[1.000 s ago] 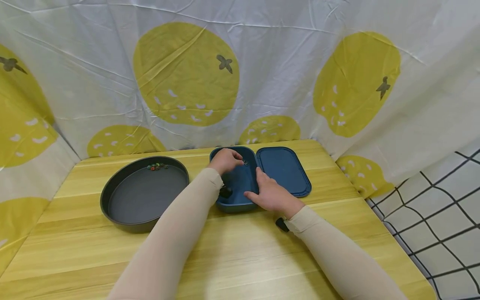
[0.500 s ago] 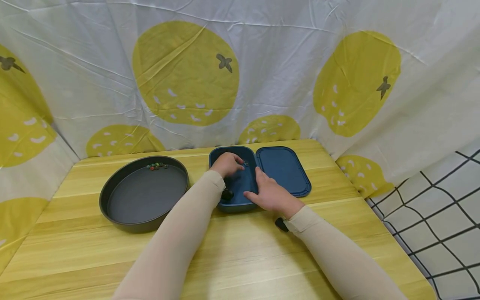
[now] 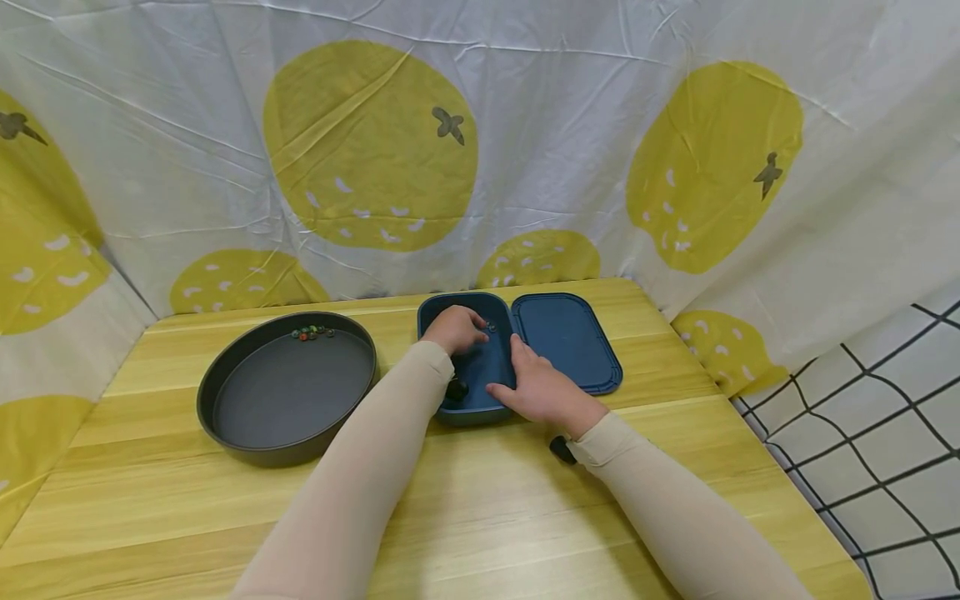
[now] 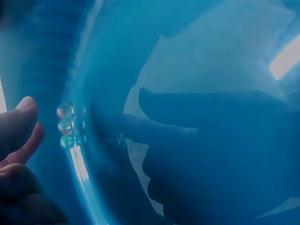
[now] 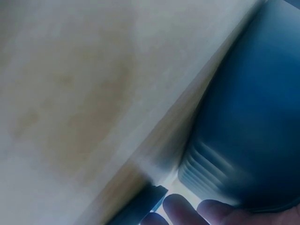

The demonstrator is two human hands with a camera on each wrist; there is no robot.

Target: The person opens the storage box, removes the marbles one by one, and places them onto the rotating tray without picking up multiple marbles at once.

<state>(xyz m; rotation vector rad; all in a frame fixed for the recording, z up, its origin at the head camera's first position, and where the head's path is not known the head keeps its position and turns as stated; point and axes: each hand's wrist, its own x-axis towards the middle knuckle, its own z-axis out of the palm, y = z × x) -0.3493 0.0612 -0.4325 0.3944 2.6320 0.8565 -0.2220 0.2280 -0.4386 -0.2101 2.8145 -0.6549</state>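
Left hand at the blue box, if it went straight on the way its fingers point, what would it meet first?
Most likely the small clear marbles just ahead of the left hand, then the wall of the blue box; depth is hard to judge.

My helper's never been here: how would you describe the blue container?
On the wooden table, look between the round dark pan at left and the flat blue lid at right. The blue container stands there, with the left hand at its opening. Its deep walls set it apart from the lid, its oblong shape from the pan.
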